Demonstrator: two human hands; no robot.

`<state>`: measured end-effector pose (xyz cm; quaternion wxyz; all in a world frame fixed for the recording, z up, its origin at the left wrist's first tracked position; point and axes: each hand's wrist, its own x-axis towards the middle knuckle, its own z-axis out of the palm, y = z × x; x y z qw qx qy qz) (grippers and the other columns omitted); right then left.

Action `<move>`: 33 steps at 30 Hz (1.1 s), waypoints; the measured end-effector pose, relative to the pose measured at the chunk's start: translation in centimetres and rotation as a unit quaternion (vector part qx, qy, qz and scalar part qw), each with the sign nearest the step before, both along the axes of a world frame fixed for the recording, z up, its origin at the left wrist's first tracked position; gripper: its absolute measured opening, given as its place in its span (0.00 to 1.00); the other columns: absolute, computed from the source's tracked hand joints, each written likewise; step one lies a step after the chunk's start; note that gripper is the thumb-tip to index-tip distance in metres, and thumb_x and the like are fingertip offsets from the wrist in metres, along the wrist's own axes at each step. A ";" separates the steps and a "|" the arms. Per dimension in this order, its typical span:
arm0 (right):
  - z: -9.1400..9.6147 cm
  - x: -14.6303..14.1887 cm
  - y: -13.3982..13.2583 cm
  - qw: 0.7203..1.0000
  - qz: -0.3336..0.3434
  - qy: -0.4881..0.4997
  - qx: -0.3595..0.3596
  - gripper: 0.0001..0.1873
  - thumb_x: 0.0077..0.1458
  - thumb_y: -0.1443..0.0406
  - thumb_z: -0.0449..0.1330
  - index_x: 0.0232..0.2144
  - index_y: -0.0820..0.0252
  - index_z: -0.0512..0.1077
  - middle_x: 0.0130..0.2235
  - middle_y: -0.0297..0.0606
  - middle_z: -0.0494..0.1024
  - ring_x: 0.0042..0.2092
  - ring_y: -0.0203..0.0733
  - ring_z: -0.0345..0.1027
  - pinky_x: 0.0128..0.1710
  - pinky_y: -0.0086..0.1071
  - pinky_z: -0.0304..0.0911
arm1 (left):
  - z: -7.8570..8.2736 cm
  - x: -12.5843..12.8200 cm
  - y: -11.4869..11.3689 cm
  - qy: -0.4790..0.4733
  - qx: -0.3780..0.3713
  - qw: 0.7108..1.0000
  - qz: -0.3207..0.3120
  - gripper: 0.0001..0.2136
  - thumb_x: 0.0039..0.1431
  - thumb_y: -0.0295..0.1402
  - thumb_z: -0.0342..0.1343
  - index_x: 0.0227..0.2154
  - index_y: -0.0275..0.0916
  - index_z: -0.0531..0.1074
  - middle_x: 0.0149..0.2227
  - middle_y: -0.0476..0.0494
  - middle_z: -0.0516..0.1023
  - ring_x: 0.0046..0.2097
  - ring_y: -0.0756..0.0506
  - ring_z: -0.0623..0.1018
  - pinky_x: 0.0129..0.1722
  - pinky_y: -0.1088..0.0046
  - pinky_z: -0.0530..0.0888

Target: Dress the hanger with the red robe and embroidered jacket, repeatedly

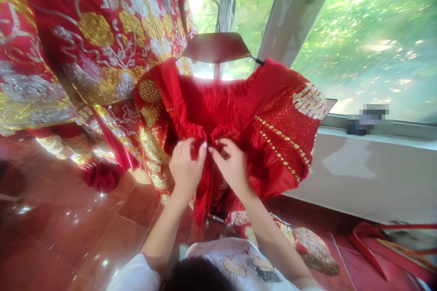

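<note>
A red garment with a gathered square neckline hangs in front of me on a dark red hanger. Gold beading, gold embroidery and a rhinestone motif decorate its sides. At the front centre, just below the neckline, my left hand pinches the red fabric. My right hand is beside it, its fingers closed on the same edge, and the two sets of fingertips nearly meet. A red fabric strip hangs down beneath them. Exactly which bit of cloth or tie lies between the fingertips is too small to make out.
More red garments with gold and silver embroidery hang close on the left. A window and its ledge run along the right, with a blurred object on the ledge. A red frame-like object stands on the tiled floor.
</note>
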<state>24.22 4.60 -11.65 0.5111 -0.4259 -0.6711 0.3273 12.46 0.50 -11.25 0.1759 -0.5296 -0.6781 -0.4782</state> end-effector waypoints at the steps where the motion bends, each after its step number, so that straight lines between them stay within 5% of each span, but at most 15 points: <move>1: 0.0 -0.1 0.1 1.000 0.005 -0.003 0.002 0.13 0.55 0.57 0.59 0.35 0.62 0.71 0.21 0.30 0.68 0.23 0.32 0.58 0.27 0.26 0.54 | 0.4 0.0 0.7 0.012 -0.022 1.000 0.010 0.12 0.62 0.40 0.53 0.35 0.35 0.74 0.32 0.44 0.77 0.35 0.47 0.74 0.32 0.75 0.65; 6: -0.3 0.3 -0.3 0.999 0.051 0.007 0.000 0.11 0.53 0.64 0.54 0.21 0.60 0.61 0.18 0.27 0.61 0.22 0.30 0.52 0.24 0.25 0.49 | 0.7 0.7 1.4 0.025 -0.096 0.995 -0.015 0.10 0.63 0.35 0.52 0.28 0.37 0.73 0.29 0.47 0.76 0.32 0.49 0.73 0.29 0.75 0.61; 10: -0.7 0.4 -0.9 0.996 0.090 0.010 -0.020 0.13 0.54 0.64 0.53 0.20 0.60 0.58 0.18 0.27 0.58 0.22 0.29 0.51 0.23 0.24 0.47 | 0.8 1.0 1.4 0.020 -0.076 0.997 -0.001 0.13 0.62 0.42 0.54 0.30 0.36 0.73 0.30 0.47 0.76 0.32 0.49 0.73 0.30 0.75 0.61; 16: -1.7 0.2 -1.6 0.992 0.119 0.017 -0.043 0.14 0.56 0.62 0.52 0.21 0.59 0.57 0.18 0.26 0.57 0.21 0.29 0.51 0.22 0.24 0.46 | 1.4 1.0 1.7 -0.001 -0.126 0.992 0.006 0.11 0.62 0.33 0.50 0.25 0.37 0.71 0.28 0.47 0.74 0.29 0.50 0.70 0.27 0.74 0.57; 22: -2.3 1.0 -1.3 0.993 0.101 0.019 -0.061 0.09 0.55 0.63 0.54 0.24 0.61 0.65 0.20 0.28 0.63 0.22 0.29 0.53 0.23 0.24 0.49 | -2.5 1.0 -1.1 -0.123 -0.260 0.950 -0.119 0.11 0.55 0.33 0.52 0.19 0.37 0.66 0.21 0.51 0.67 0.24 0.52 0.64 0.27 0.76 0.56; 26: -3.0 1.2 -0.8 0.989 0.095 0.053 -0.100 0.09 0.53 0.61 0.57 0.27 0.61 0.70 0.23 0.32 0.70 0.24 0.31 0.61 0.24 0.24 0.55 | -5.4 0.4 -3.7 -0.196 -0.269 0.930 -0.154 0.10 0.55 0.32 0.50 0.20 0.36 0.68 0.21 0.50 0.67 0.25 0.52 0.64 0.27 0.77 0.58; 33: -1.9 -0.7 -2.0 0.940 0.202 0.170 -0.214 0.10 0.48 0.60 0.60 0.30 0.63 0.71 0.27 0.37 0.76 0.29 0.35 0.70 0.29 0.28 0.65 | -5.7 -0.1 -4.6 -0.313 -0.250 0.877 -0.267 0.09 0.51 0.31 0.52 0.18 0.35 0.67 0.19 0.52 0.65 0.24 0.53 0.62 0.26 0.78 0.59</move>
